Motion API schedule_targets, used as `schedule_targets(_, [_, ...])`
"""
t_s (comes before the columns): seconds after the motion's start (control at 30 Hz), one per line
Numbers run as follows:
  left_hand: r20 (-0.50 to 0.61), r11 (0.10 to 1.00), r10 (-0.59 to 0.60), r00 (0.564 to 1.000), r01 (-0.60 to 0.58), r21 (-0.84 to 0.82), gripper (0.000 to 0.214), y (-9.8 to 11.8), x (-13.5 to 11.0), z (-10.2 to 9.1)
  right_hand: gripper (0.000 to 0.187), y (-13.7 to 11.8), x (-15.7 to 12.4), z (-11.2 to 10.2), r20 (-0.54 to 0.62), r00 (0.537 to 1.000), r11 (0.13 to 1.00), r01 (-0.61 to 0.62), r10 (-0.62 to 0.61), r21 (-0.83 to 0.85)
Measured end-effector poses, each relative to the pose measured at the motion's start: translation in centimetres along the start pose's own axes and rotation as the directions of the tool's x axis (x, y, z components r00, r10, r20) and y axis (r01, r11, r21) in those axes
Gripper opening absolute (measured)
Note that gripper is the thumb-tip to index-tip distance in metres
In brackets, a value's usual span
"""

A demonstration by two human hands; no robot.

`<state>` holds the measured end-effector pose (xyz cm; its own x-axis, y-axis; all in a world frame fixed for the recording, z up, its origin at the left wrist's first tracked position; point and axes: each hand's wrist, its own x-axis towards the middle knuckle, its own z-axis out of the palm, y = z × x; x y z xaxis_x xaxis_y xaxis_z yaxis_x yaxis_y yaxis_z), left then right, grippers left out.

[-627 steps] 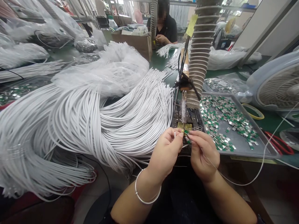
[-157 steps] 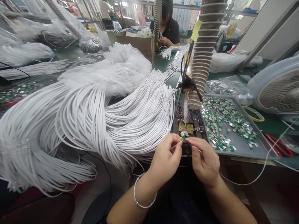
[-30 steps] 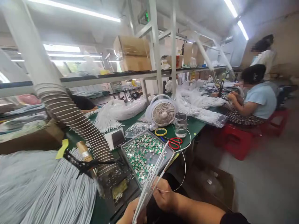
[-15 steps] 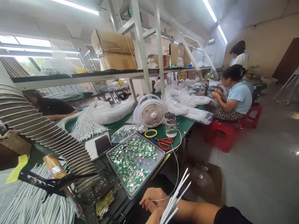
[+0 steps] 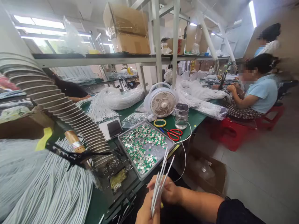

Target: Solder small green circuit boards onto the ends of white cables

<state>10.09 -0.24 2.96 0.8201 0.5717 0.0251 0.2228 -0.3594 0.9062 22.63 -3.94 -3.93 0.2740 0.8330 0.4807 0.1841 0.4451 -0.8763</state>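
Note:
My left hand (image 5: 147, 209) is at the bottom middle, closed around a small bundle of white cables (image 5: 159, 183). Their stripped ends fan out upward. Behind the bundle, my right hand (image 5: 169, 190) has its fingers curled in; whatever is between them is hidden. A thin white wire (image 5: 185, 161) hangs from the table edge and reaches down beside my right hand. Just beyond both hands lies a grey tray (image 5: 140, 178) of small green-and-silver circuit boards (image 5: 142, 146).
At left are a soldering iron (image 5: 76, 143) in a stand, a ribbed duct (image 5: 58, 102) and a cable pile (image 5: 63, 189). Past the tray sit a fan (image 5: 163, 104), red-handled scissors (image 5: 174, 134) and a bottle (image 5: 181, 116). A cardboard box (image 5: 205, 169) stands below; a co-worker (image 5: 263, 90) sits at right.
The view has swung left and down, so the bench shifts rightward and up. My left hand has come further into view with the cable bundle, which now stands more upright before my right hand.

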Motion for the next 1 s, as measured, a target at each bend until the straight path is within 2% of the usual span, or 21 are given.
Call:
schedule_targets(0.13, [-0.075,0.998,-0.041,0.996,0.038,-0.041,0.023,-0.3,-1.1,0.8,0.059,-0.7,-0.6,-0.4,-0.029,0.993,0.981,-0.105,0.111,0.161])
schedule_targets(0.2, [-0.029,0.999,0.011,1.000,-0.013,-0.052,0.027,-0.1,-1.5,1.0,0.057,-1.0,-0.7,-0.7,-0.031,0.987,0.963,-0.146,0.156,0.225])
schedule_targets(0.23, [-0.043,0.999,0.015,0.999,-0.017,-0.049,0.028,0.1,-1.5,1.0,0.051,-1.1,-0.8,-0.9,-0.025,0.984,0.955,-0.165,0.176,0.246])
schedule_targets(0.33, [-0.013,0.998,-0.018,1.000,0.017,-0.065,0.028,0.3,-1.4,0.8,0.034,-1.4,-0.7,-1.9,0.000,0.976,0.935,-0.207,0.216,0.287])
schedule_targets(0.57, [0.007,0.984,-0.083,0.997,0.083,-0.158,0.022,-0.1,-1.1,0.4,0.055,-2.5,0.3,-4.0,0.037,0.956,0.906,-0.287,0.290,0.311])
schedule_targets(0.7, [0.014,0.976,-0.110,0.994,0.110,-0.189,0.025,0.0,-1.2,0.2,0.051,-3.5,1.3,-3.2,-0.018,0.931,0.882,-0.338,0.364,0.329])
schedule_targets(0.8, [0.016,0.972,-0.113,0.994,0.114,-0.206,0.028,0.0,-1.4,0.0,0.041,-4.7,2.4,-2.3,-0.078,0.909,0.830,-0.335,0.408,0.446])
schedule_targets(0.9, [0.014,0.964,-0.099,0.995,0.100,-0.245,0.030,-0.1,-1.8,-0.3,0.028,-5.8,3.5,-1.6,-0.035,0.912,0.738,-0.307,0.408,0.601])
schedule_targets(1.0, [-0.021,0.951,-0.069,0.997,0.059,-0.304,0.028,-0.1,-2.2,-0.6,0.027,-6.3,4.2,-1.2,0.009,0.890,0.644,-0.337,0.456,0.687])
